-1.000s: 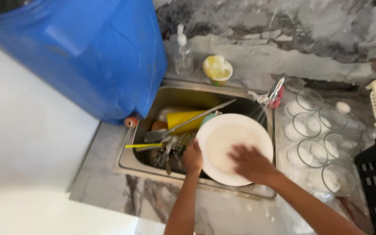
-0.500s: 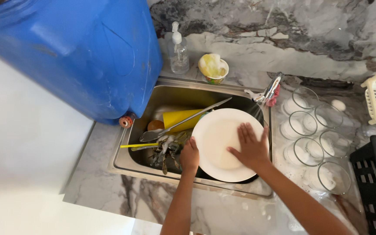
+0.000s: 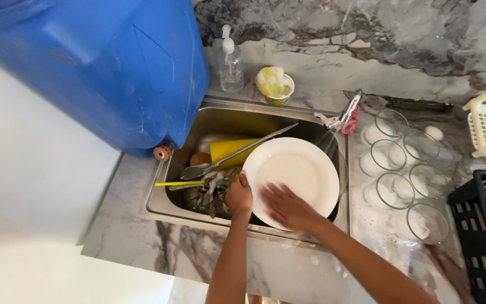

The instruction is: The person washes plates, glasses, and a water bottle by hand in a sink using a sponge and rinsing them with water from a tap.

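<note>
Plate [image 3: 296, 171]: one, round, white, wet, tilted over sink [image 3: 198, 211].
Left hand [image 3: 239, 197]: pinching plate's left rim.
Right hand [image 3: 287, 207]: spread flat on plate face.
Glasses [image 3: 392, 191]: six, right of sink.

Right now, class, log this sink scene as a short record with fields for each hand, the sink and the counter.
left hand: grips the white plate by its left rim
right hand: flat on the plate's face
sink: yellow cup, long spoon, cutlery
counter: five soapy glasses right of the sink; soap dispenser behind it
</note>
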